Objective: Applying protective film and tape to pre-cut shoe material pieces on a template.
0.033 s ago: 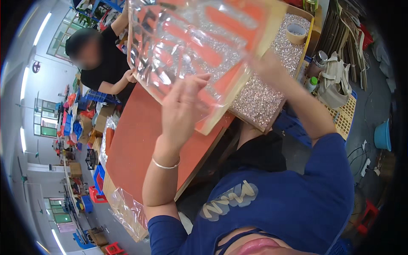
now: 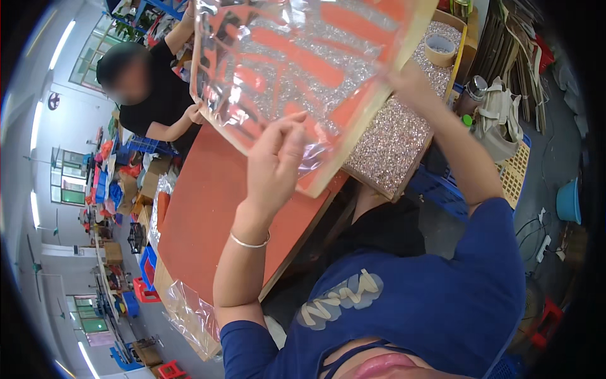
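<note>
A stencil-like orange sheet (image 2: 328, 66) with a tan border is raised and tilted above the table. Silvery glitter pieces fill its cut-out shapes, and glossy clear plastic film (image 2: 314, 159) covers its face. My right hand (image 2: 407, 85), somewhat blurred, is closed on the sheet's right border. In front of the lower part, my left hand (image 2: 276, 155) has its fingers bent and pressed together at the film. A co-worker's hand (image 2: 193, 114) touches the left edge. Below my right hand, loose sparkling pieces (image 2: 388, 142) fill a shallow tray (image 2: 416, 167).
A tape roll (image 2: 440, 49) lies on the glitter pieces. The reddish tabletop (image 2: 221, 208) extends left, with crumpled clear plastic (image 2: 189, 309) at its near corner. At the right are a flask (image 2: 472, 93), a cloth bag (image 2: 502, 123), a yellow crate (image 2: 514, 167) and a blue bucket (image 2: 568, 201).
The sheet has shifted slightly to the right and tilts a little differently. My left hand has moved slightly right, and my right hand slightly right and up. The co-worker's hand keeps its place.
</note>
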{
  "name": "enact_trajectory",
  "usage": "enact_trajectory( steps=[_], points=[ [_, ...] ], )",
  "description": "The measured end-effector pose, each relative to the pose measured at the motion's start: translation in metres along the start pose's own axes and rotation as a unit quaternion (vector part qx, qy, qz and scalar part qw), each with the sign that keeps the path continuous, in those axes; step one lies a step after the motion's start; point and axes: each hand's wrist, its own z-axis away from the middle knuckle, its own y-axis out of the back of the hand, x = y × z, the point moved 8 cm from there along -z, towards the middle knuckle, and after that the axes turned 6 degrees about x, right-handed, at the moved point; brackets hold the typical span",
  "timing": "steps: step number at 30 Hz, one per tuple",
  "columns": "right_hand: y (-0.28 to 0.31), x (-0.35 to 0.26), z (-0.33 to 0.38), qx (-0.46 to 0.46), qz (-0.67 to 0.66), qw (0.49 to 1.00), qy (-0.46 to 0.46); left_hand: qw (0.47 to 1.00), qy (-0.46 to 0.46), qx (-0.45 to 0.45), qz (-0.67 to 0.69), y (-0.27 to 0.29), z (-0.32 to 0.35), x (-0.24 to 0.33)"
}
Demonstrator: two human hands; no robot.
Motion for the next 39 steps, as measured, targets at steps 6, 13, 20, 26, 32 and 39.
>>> enact_trajectory(
  steps=[6,13,20,26,32,39],
  points=[
    [0.089,0.116,-0.100,0.062,0.067,0.986,-0.137,0.961,-0.047,-0.071,-0.262,-0.042,-0.003,-0.134],
    [0.104,0.171,-0.147,0.049,0.468,0.872,-0.132,0.917,-0.073,-0.151,-0.361,-0.106,-0.040,-0.195],
    [0.133,0.110,-0.125,0.202,0.642,0.704,0.228,0.917,0.044,-0.196,-0.345,-0.122,-0.067,-0.187],
    [0.146,0.122,-0.114,0.224,0.724,0.638,0.141,0.935,-0.007,-0.060,-0.349,-0.117,-0.090,-0.188],
    [0.134,0.120,-0.108,0.222,0.775,0.582,0.102,0.922,-0.031,-0.102,-0.373,-0.119,-0.092,-0.205],
    [0.083,0.092,-0.123,0.175,0.458,0.837,0.241,0.925,0.026,-0.166,-0.342,-0.123,-0.088,-0.218]
  ],
)
